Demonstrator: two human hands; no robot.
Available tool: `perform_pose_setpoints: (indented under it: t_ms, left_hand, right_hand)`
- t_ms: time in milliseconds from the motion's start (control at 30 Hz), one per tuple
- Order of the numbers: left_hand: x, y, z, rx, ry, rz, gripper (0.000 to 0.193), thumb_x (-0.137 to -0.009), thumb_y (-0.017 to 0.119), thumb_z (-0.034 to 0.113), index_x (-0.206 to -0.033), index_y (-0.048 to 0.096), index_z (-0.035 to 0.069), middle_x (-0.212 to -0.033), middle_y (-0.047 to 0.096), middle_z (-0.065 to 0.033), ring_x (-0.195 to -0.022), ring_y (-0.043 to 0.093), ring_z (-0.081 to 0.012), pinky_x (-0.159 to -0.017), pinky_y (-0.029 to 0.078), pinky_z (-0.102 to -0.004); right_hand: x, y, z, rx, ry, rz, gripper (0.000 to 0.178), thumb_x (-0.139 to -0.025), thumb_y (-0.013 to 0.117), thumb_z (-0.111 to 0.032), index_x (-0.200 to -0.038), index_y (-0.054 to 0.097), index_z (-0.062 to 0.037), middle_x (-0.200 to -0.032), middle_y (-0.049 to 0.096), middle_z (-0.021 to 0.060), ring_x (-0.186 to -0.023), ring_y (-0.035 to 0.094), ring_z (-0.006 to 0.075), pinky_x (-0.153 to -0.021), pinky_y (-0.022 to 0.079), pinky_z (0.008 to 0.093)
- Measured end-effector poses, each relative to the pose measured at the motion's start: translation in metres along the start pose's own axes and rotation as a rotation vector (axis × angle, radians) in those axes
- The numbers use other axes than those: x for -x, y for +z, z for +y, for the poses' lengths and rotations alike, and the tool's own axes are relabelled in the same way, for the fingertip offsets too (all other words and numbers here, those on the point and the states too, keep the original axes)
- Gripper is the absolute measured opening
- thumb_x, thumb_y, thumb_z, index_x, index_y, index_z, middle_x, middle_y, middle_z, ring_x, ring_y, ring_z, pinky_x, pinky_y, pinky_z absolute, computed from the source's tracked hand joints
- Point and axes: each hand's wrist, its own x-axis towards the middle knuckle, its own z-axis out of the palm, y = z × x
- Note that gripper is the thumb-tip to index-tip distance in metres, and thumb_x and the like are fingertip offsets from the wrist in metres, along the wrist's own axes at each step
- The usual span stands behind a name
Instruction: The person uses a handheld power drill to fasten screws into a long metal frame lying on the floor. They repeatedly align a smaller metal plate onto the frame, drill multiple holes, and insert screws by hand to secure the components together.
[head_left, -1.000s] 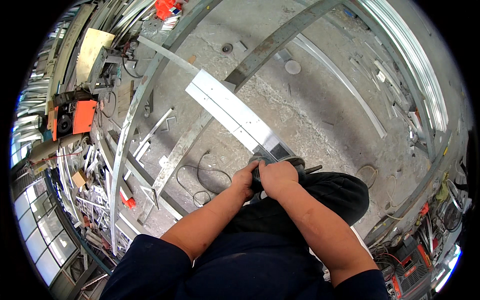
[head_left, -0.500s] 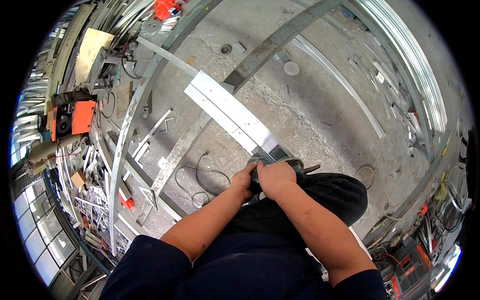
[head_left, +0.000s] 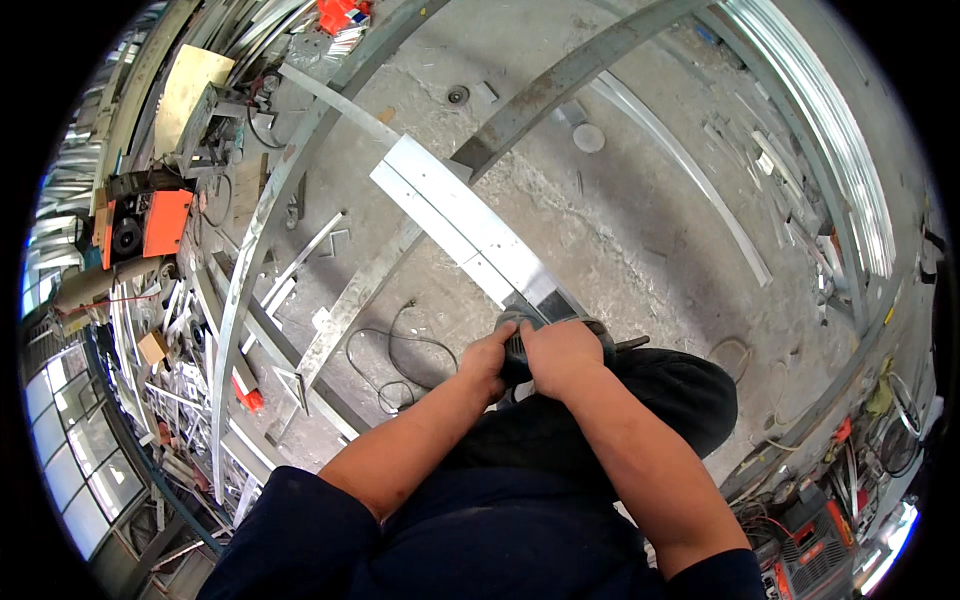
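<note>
My left hand (head_left: 487,362) and my right hand (head_left: 562,358) sit side by side, closed around a dark handheld power tool (head_left: 514,350). The tool's exact kind is mostly hidden under my fingers and palms; a short dark rod (head_left: 632,343) sticks out to the right of it. Just beyond the tool lies a long, shiny metal profile (head_left: 450,215) with a groove along its length. It slants away to the upper left, and its near end meets the front of the tool. My dark-trousered bent leg (head_left: 670,395) is close to the right hand.
Rusty steel beams (head_left: 560,85) cross under the profile, above a concrete floor (head_left: 600,210). A black cable (head_left: 395,350) loops left of my hands. Metal offcuts and an orange machine (head_left: 165,224) crowd the left; long bright profiles (head_left: 830,120) lie at the far right.
The view has shifted slightly. Both hands keep their hold on the power tool, and the metal profile stays in nearly the same place.
</note>
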Motion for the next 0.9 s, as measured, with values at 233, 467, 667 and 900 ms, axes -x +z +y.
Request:
perform_pose_setpoints:
  t_ms: [233,467,667,900]
  left_hand:
    - [0.004,0.011,-0.003,-0.004,0.009,-0.034,0.027,-0.104,0.057,0.032,-0.114,0.066,0.008,-0.103,0.071,-0.0103,-0.091,0.069,-0.0275,-0.085,0.057,-0.0466]
    - [0.070,0.068,0.027,-0.293,0.463,-0.262,0.042,-0.100,0.064,0.027,-0.128,0.057,-0.003,-0.106,0.068,-0.0135,-0.087,0.068,-0.0223,-0.076,0.058,-0.0391]
    - [0.198,0.167,0.039,-0.755,1.157,-0.747,0.067,-0.100,0.069,0.040,-0.146,0.046,-0.004,-0.102,0.072,-0.0152,-0.091,0.069,-0.0190,-0.081,0.057,-0.0318]
    - [0.226,0.117,0.050,-1.197,1.384,-0.529,0.039,-0.100,0.070,0.028,-0.119,0.069,-0.006,-0.103,0.075,-0.0149,-0.095,0.073,-0.0208,-0.088,0.058,-0.0351]
  right_hand:
    - [0.009,-0.015,0.008,0.031,-0.029,-0.007,0.038,-0.086,0.066,-0.015,-0.123,0.061,-0.0065,-0.099,0.075,0.0139,-0.093,0.074,0.0333,-0.080,0.058,0.0446]
    - [0.069,-0.047,0.024,0.024,0.087,0.331,0.078,-0.078,0.072,-0.012,-0.151,0.046,-0.0116,-0.096,0.074,0.0166,-0.090,0.073,0.0365,-0.079,0.057,0.0475]
    - [0.176,-0.079,0.065,-0.199,0.351,1.090,0.074,-0.082,0.071,-0.012,-0.151,0.046,-0.0118,-0.107,0.073,0.0209,-0.098,0.073,0.0369,-0.088,0.057,0.0456]
    - [0.346,0.072,0.136,-1.093,0.530,1.463,0.041,-0.079,0.072,-0.012,-0.117,0.067,0.0018,-0.103,0.073,0.0108,-0.080,0.063,0.0158,-0.076,0.052,0.0311]
